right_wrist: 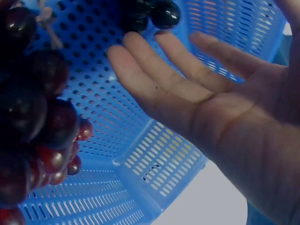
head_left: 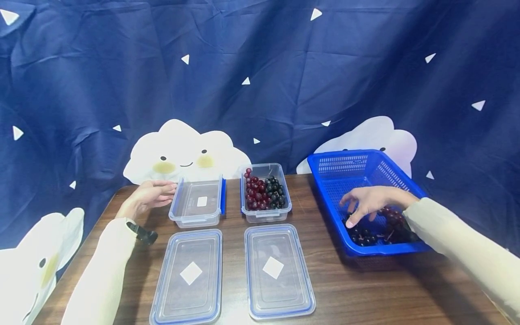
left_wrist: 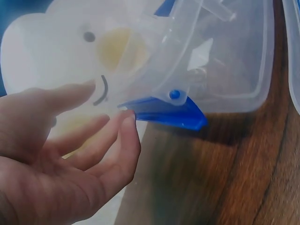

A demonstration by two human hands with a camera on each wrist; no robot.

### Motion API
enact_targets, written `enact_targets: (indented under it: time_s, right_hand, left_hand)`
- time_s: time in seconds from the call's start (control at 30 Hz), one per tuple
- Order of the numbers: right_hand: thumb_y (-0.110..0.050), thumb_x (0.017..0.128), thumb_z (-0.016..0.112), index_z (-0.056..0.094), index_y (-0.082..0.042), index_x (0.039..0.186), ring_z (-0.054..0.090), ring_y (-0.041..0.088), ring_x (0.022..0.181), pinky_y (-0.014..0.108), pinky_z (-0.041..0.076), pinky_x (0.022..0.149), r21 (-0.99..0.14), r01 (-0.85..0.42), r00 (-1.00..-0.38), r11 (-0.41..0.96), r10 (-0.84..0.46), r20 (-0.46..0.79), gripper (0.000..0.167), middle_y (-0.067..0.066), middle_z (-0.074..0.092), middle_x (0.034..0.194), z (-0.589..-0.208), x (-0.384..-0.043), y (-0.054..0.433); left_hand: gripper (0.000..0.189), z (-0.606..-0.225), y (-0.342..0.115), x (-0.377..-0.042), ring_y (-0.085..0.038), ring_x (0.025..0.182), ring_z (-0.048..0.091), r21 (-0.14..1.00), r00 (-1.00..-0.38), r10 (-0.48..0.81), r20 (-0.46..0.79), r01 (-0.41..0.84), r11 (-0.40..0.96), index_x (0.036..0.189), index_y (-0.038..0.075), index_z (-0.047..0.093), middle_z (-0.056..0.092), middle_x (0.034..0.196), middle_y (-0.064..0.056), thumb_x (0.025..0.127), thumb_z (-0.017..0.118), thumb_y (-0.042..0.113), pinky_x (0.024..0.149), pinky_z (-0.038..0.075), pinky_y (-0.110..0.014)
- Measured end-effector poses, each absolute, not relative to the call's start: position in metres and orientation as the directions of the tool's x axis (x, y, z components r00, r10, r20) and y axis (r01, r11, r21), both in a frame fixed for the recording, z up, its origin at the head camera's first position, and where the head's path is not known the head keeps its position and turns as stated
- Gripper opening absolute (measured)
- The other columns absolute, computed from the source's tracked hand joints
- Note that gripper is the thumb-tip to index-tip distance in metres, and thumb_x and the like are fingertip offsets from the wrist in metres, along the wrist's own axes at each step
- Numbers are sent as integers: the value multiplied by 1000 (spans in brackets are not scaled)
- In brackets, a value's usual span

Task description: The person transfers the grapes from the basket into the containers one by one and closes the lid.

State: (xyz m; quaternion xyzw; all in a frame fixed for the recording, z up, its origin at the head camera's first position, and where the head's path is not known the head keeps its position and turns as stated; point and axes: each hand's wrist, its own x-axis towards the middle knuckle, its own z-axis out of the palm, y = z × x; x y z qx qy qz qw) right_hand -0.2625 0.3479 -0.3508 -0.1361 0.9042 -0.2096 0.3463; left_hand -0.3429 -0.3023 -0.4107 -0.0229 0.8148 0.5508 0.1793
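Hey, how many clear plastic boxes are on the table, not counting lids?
2: the left box, beside the left hand, and the right box, holding red grapes and dark grapes. None appears hidden.

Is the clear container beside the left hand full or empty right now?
Empty: in the head view, the clear container shows a bare interior and only a white label.

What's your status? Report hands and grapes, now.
Left hand at blue latch of clear container. Right hand at black grapes inside blue basket. No obstruction visible.
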Motion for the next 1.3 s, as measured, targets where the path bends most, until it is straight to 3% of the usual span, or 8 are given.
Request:
enact_targets:
  time_s: [0.23,0.4,0.5,0.67,0.83,0.97,1.1,1.3]
  right_hand:
    - [-36,79,93,53,1,144,63,42,121,52,66,82,-420,-106,-695,901,-369,-616,85,36,53,142,-358,-262,342]
    - [-30,74,96,58,-2,138,63,37,119,47,66,77,-391,-109,-704,914,-349,-618,79,35,53,141,-361,-261,339]
    - [-27,74,97,58,-4,134,64,33,115,46,67,74,-385,-111,-695,916,-349,-629,75,32,54,139,-363,-261,337]
    - [-17,73,96,58,-8,120,63,25,103,45,67,71,-411,-105,-658,905,-373,-654,61,16,61,123,-368,-262,333]
    - [-18,70,98,58,-9,116,62,22,99,39,65,72,-402,-169,-650,900,-408,-641,61,10,62,116,-370,-263,329]
    - [-20,69,98,60,-11,113,61,21,96,33,61,70,-384,-213,-676,898,-420,-606,59,9,63,115,-370,-263,330]
    - [-14,69,96,62,-10,107,63,20,91,33,62,66,-440,-160,-701,883,-416,-580,51,8,62,110,-369,-264,334]
    - [-18,75,94,64,-11,110,61,22,97,35,62,70,-472,-180,-759,863,-427,-492,47,9,64,113,-369,-267,341]
  left_hand:
    - [60,-410,-297,-346,-2,91,72,902,-928,169,-333,-260,345,158,-8,35,74,108,6,108,58,15,92,62,-25]
    - [58,-410,-294,-348,-2,86,70,905,-920,163,-356,-295,308,158,-9,34,73,94,13,107,56,8,84,62,-21]
    - [60,-411,-293,-348,-1,83,69,902,-915,163,-369,-311,298,159,-8,31,71,93,13,106,56,6,82,61,-21]
    - [62,-415,-294,-350,0,80,68,908,-912,171,-374,-321,270,160,-7,29,70,91,12,106,57,7,79,60,-21]
    - [61,-415,-293,-351,0,80,67,912,-911,180,-371,-321,254,160,-8,29,70,90,13,107,55,5,79,59,-21]
    - [60,-414,-291,-351,0,82,67,912,-912,180,-368,-317,262,160,-7,29,70,91,13,107,55,6,80,59,-22]
    - [60,-413,-291,-350,0,82,67,912,-912,176,-370,-320,258,160,-6,29,70,91,13,107,55,7,80,58,-22]
    - [60,-415,-291,-348,1,81,63,901,-913,180,-367,-302,311,161,-4,30,68,93,15,109,54,11,80,57,-21]
